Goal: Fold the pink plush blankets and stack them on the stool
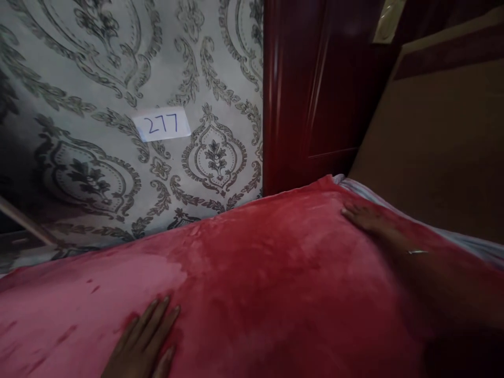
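A red, velvety cloth (255, 273) lies spread over a wide flat surface, its nap showing lighter pink and darker red patches. My left hand (144, 336) rests palm down on it at the bottom left, fingers stretched out. Toward the far right corner, my right hand (364, 218) lies flat on the same cloth with its fingers extended. A thin bracelet circles the right wrist. Neither hand has anything in its grasp. Whatever supports the cloth is mostly hidden beneath it.
Patterned wallpaper (220, 105) covers the wall behind, with a paper label reading 277 (163, 124) stuck on it. A dark red door (307, 79) stands beside it. Right of that leans a large brown cardboard panel (441, 147). A pale striped fabric edge (444, 231) shows along the right side.
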The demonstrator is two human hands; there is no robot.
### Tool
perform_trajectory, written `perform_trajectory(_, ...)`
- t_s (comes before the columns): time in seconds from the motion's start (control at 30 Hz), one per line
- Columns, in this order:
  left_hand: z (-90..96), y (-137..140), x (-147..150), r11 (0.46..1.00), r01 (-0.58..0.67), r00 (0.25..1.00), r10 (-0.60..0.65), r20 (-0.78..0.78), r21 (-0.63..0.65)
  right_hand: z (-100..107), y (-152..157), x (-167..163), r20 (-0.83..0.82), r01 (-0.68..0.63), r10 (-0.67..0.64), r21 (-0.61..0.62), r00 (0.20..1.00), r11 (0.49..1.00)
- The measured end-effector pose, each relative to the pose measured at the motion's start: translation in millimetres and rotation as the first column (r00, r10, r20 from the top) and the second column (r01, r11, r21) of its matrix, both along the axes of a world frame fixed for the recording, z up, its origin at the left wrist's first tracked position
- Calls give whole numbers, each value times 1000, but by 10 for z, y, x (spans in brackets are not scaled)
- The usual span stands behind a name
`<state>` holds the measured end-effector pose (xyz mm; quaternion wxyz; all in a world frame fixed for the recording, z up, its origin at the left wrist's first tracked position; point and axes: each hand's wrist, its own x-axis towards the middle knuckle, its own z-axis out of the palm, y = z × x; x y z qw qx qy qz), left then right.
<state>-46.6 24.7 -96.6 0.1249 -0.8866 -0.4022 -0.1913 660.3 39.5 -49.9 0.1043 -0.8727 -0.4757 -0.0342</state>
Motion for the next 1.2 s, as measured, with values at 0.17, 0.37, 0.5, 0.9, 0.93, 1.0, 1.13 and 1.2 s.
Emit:
perform_trajectory(0.17,75,81,92,998,-14,1000,14,-11,-58,-81,-770,-802,-79,-50,41,-119,996,992)
perform_trajectory(0.37,198,187,184,996,-23,1000,22,-14,-82,-216,-1714,-896,-36,-153,150,-115,988,981)
perform_trajectory(0.5,286,187,258,996,-38,999,35,-33,-79,-150,-2277,-272,-2,231,-233,-126,972,965)
perform_trajectory(0.9,527,26,465,998,-59,991,55,-122,-31,-262,-2622,-677,19,338,-337,-47,941,940)
perform_trajectory(0.93,535,22,473,998,-54,991,49,-126,-32,-299,-2719,-731,16,340,-340,-42,940,939)
perform_trajectory(1.0,551,15,493,998,-51,990,46,-131,-37,-333,-2914,-841,8,369,-369,-32,929,929)
perform_trajectory(1.13,580,-1,534,996,-70,989,62,-136,-55,-280,-3056,-1315,0,365,-365,19,931,931)
perform_trajectory(1.2,593,-10,548,995,-72,987,63,-147,-62,-267,-2964,-1711,24,190,-192,56,981,980)
